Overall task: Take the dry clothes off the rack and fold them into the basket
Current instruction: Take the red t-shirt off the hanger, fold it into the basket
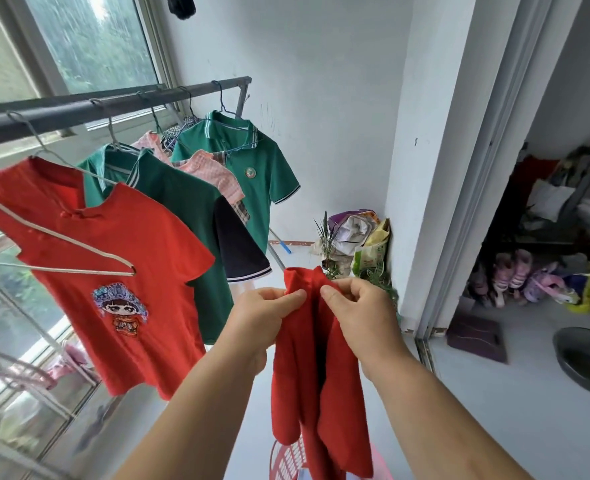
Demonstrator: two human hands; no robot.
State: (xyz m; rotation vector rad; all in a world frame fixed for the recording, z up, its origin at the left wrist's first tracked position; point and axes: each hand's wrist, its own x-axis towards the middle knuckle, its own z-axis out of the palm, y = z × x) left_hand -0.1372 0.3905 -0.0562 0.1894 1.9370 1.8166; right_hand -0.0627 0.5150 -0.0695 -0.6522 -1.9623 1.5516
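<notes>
Red cloth hangs at the middle of the view: a small red garment held up by its top edge, its lower part drooping toward 6 o'clock. The left hand pinches the upper left edge between thumb and fingers, and the right hand pinches the upper right edge the same way, so both are closed on the fabric, close together. Directly under the garment, at 6 o'clock, the rim of a pink slatted basket shows on the floor; the garment's hem hangs in front of it, and I cannot tell whether they touch.

At 10 o'clock a dark metal rack bar runs along the window. On wire hangers beneath it hang a red shirt with a cartoon figure at 9 o'clock, then a green polo with a dark sleeve, a pink checked piece, and another green polo with a badge toward 11 o'clock. At 3 o'clock a doorway opens on a cluttered room with a grey metal basin on the floor.
</notes>
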